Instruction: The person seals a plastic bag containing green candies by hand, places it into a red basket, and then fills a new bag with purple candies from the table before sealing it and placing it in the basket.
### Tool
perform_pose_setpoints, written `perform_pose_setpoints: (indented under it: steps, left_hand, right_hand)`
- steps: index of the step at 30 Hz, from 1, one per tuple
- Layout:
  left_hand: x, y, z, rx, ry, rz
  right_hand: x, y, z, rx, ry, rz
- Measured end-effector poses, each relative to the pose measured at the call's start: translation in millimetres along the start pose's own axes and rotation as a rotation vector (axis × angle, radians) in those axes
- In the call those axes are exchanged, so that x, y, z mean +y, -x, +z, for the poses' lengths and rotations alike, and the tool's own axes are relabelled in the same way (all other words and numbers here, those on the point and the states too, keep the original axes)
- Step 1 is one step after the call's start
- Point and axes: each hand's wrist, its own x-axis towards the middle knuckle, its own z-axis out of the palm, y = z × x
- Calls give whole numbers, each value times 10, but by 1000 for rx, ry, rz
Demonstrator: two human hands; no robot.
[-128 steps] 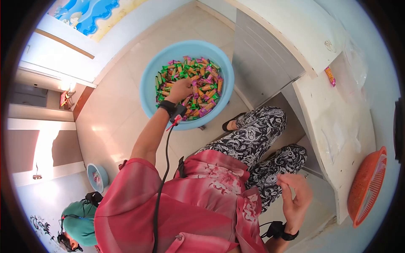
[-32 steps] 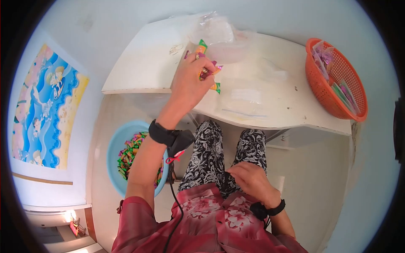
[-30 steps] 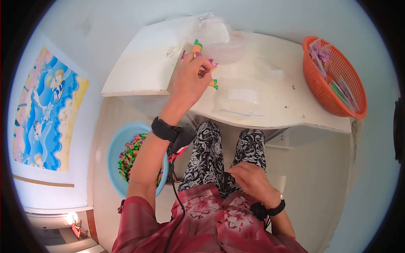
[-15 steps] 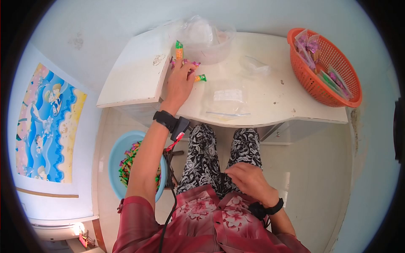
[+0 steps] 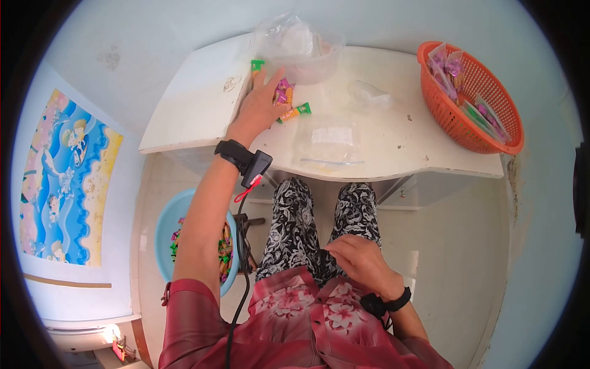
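My left hand (image 5: 259,109) rests over a few small wrapped snacks on the white table, its fingers spread apart. A purple packet (image 5: 284,92) lies beside its fingers, a green and orange one (image 5: 296,112) sticks out on its right near the thumb, and another green-ended packet (image 5: 257,65) shows beyond the fingertips. My right hand (image 5: 359,258) lies on my lap over the patterned trousers, fingers curled together; what is inside them, if anything, is hidden. A flat clear zip bag (image 5: 332,140) with a white label lies on the table near its front edge.
A clear round tub (image 5: 313,64) with plastic bags stands at the table's back. Another clear bag (image 5: 369,93) lies right of it. An orange basket (image 5: 430,98) with filled packs is at the right. A blue basin (image 5: 165,246) of wrapped snacks stands below left, beside a stool.
My left hand has shifted slightly left, and its fingers have spread. The purple packet shows more, and the packet near the thumb sits further right. My right hand has stayed put.
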Motion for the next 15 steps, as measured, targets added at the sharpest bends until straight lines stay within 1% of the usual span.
perform_pose_setpoints:
  steps: [2,5,7,8,10,11,13,15]
  left_hand:
    - [37,50,-35,28,-116,31]
    - [148,149,-83,-8,-243,-23]
    - [250,239,-95,44,-299,4]
    - [291,294,-85,70,-327,15]
    - [260,389,-54,199,-323,100]
    - [237,440,-25,263,-322,143]
    - [231,581,77,300,-272,220]
    - [235,676,174,312,-243,251]
  right_hand:
    - [4,-11,4,-2,-2,-11]
    - [14,-19,-32,2,11,-31]
    - [47,-22,-63,-8,18,-23]
    - [61,-33,-98,38,34,-40]
    - [88,-110,-199,136,69,-77]
    - [88,-182,-260,219,94,-100]
    - [74,-394,-424,382,139,-148]
    - [78,-673,-569,470,308,-168]
